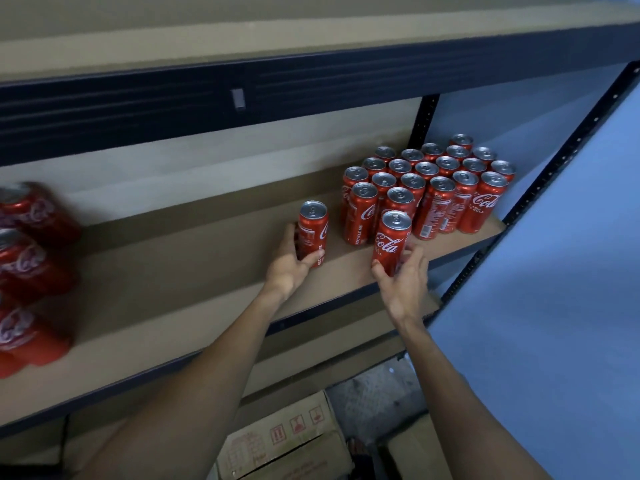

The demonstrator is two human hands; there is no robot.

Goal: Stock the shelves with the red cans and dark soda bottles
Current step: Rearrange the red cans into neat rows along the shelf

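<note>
**Cans in both grips at the shelf's right end**

Shelf (173, 271) of brown board on a dark metal frame fills the view. A packed block of red cans (433, 188) stands upright in rows at its right end, reaching to the back edge. More red cans (24, 271), blurred, sit at the far left end. A cardboard box (287, 438) lies on the floor below. No dark soda bottles are in sight.

The left grip (291, 261) is wrapped round the lower half of an upright can (313, 233) just left of the block and apart from it. The right grip (403, 278) holds a second can (391, 242) low on its body, close to the front edge and right beside the block's front row. Whether either base touches the board cannot be told.

Full cans like these are likely fairly heavy for their size, stiff-walled and smooth, so they may slip. A hold around the middle of the body seems steadier than one near the base, and a tall slim can could tip its neighbours if nudged.
</note>
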